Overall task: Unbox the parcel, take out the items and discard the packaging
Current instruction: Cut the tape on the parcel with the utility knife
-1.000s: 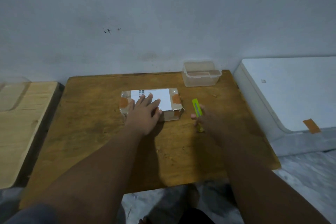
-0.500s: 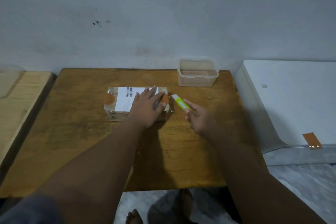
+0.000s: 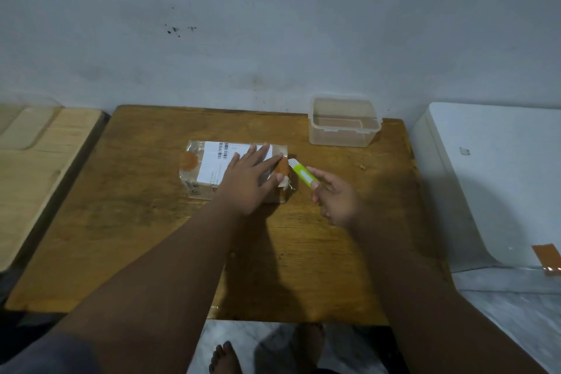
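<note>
A small cardboard parcel (image 3: 200, 173), wrapped in clear tape with a white shipping label and orange stickers, lies near the middle of the wooden table (image 3: 145, 222). My left hand (image 3: 249, 179) presses flat on the parcel's right half, fingers spread. My right hand (image 3: 337, 197) holds a green and white utility knife (image 3: 302, 172) just right of the parcel. The knife's tip points at the parcel's upper right corner, touching or nearly touching it.
An open clear plastic container (image 3: 344, 121) stands at the table's back right. A white appliance (image 3: 491, 179) with an orange tape strip sits to the right, a pale wooden board (image 3: 36, 173) to the left. My bare foot (image 3: 224, 358) shows below the table's front edge.
My right hand lifted the green knife from the table and swung its tip toward the parcel's right end. My left hand stayed pressed on the parcel. The camera view shifted.
</note>
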